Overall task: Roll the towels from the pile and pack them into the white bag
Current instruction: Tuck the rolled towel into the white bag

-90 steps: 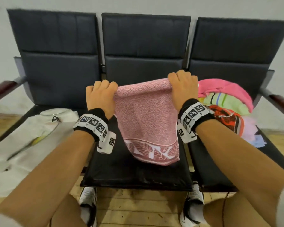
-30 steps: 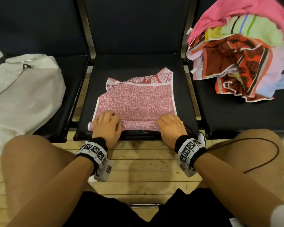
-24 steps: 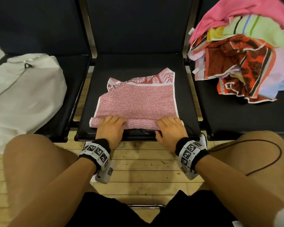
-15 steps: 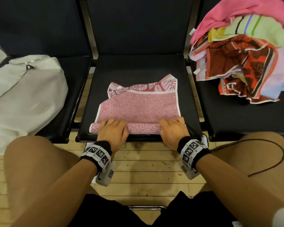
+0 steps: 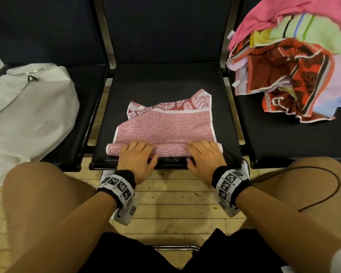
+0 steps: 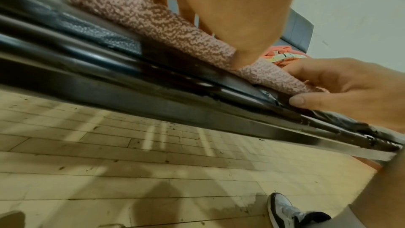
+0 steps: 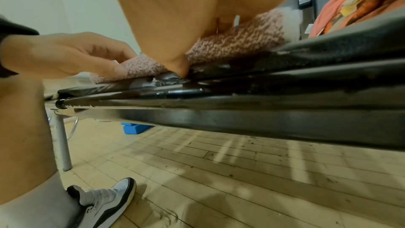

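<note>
A pink patterned towel (image 5: 165,127) lies on the middle black seat (image 5: 165,81), its near end wound into a roll (image 5: 169,149) along the seat's front edge. My left hand (image 5: 138,149) lies over the roll's left part, and my right hand (image 5: 201,148) over its right part, fingers curved across it. In the left wrist view my left thumb (image 6: 241,44) presses the roll (image 6: 153,18) from the near side. The right wrist view has my left hand (image 7: 65,53) curled on the roll (image 7: 236,42). The white bag (image 5: 28,109) rests on the left seat. The towel pile (image 5: 295,66) sits on the right seat.
Dark backrests stand behind all three seats. My bare knees are close in front of the bench, over a wooden floor (image 5: 169,203). A thin black cord (image 5: 323,194) lies across my right thigh. A blue block (image 7: 136,127) sits on the floor under the bench.
The towel went from held up in the air to lying on the seat. Over the last second the roll has thickened and the flat part has shortened, with both hands on it.
</note>
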Available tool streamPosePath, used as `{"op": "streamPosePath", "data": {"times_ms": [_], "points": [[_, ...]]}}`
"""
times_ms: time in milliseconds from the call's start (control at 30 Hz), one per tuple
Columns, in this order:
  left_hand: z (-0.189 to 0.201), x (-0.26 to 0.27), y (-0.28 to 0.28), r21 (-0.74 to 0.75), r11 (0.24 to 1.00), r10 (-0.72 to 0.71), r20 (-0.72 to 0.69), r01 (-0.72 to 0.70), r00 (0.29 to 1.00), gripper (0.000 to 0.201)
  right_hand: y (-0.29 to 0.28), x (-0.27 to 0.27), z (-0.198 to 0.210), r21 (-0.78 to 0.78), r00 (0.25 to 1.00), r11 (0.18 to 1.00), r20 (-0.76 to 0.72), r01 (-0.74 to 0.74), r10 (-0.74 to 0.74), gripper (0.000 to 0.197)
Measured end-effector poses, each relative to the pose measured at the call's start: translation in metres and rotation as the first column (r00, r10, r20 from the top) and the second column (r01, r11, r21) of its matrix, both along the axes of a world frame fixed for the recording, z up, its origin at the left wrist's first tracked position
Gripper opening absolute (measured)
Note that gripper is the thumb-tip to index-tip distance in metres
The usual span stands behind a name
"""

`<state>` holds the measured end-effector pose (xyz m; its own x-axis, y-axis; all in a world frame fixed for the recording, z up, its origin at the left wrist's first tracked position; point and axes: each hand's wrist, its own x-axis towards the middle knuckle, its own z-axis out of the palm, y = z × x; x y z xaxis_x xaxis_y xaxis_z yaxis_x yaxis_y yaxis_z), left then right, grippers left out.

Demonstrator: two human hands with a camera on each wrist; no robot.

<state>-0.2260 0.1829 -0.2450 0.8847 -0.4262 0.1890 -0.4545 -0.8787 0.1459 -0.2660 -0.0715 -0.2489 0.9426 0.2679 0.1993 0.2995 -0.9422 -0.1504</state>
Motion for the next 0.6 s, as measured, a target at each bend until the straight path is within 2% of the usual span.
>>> {"op": "streamPosePath", "data": {"times_ms": [67,300,400,467,600], "points": [[-0.0017,-0.0007,0.0015,0.03,0.999,-0.021,-0.02,0.021,1.0,0.037,-0.0015,-0.0003,-0.0021,-0.027,0.999,0.999,-0.035,0.022,-0.023,0.043],[0.0027,0.0019,-0.0006,0.045,0.999,0.014,-0.045,-0.012,0.999,0.046,-0.0036,0.0067,-0.0018,-0.033,0.999,0.999,0.005,0.043,-0.043,0.031],[0.0016,-0.0001,-0.0017,0.069,0.998,-0.001,-0.093,0.008,0.996,0.049,-0.0007,0.003,0.0,0.017,0.998,0.998,-0.017,0.059,-0.059,0.032],[0.0013,-0.0003,-0.0016,0.05,0.999,0.003,-0.085,0.001,0.996,0.046,-0.002,0.0009,0.0012,0.061,0.999,0.997,0.009,0.053,-0.053,0.025],[0.0012,0.0025,-0.0026,-0.019,1.0,0.026,0.059,-0.025,0.998,0.024,-0.004,0.0038,0.0004,0.044,0.992,0.999,0.127,0.011,-0.016,0.015]]}}
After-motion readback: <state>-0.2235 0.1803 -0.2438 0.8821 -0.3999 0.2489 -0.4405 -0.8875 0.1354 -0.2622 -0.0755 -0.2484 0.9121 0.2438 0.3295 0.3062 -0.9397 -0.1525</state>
